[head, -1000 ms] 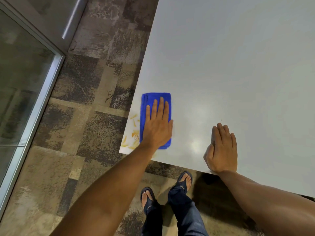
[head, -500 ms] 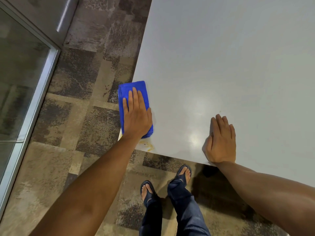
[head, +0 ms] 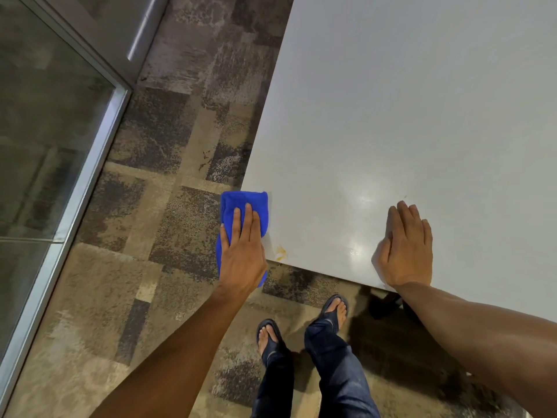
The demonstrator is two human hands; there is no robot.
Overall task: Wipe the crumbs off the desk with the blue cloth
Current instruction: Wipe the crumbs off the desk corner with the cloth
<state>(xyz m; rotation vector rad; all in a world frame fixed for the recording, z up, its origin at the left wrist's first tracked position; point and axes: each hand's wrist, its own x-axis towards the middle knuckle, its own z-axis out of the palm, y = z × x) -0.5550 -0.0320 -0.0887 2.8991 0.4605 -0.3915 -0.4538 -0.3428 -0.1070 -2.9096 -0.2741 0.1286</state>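
Note:
The blue cloth (head: 245, 203) hangs partly past the near-left corner of the white desk (head: 407, 116). My left hand (head: 242, 254) lies flat on the cloth and presses it against that corner. A small yellowish smear of crumbs (head: 281, 252) stays on the desk just right of the cloth, by the front edge. My right hand (head: 407, 248) rests flat on the desk near the front edge, fingers together, holding nothing. A tiny yellow speck (head: 405, 196) lies just beyond its fingertips.
Patterned brown carpet (head: 168, 236) covers the floor left of and below the desk. A glass wall with a metal frame (head: 90, 164) runs along the left. My feet in sandals (head: 301, 327) stand at the desk's front edge.
My left hand has swept the cloth left across the corner, from over the desk to past its edge. The yellow crumbs by the corner are gone, leaving a smear. My right hand stayed put.

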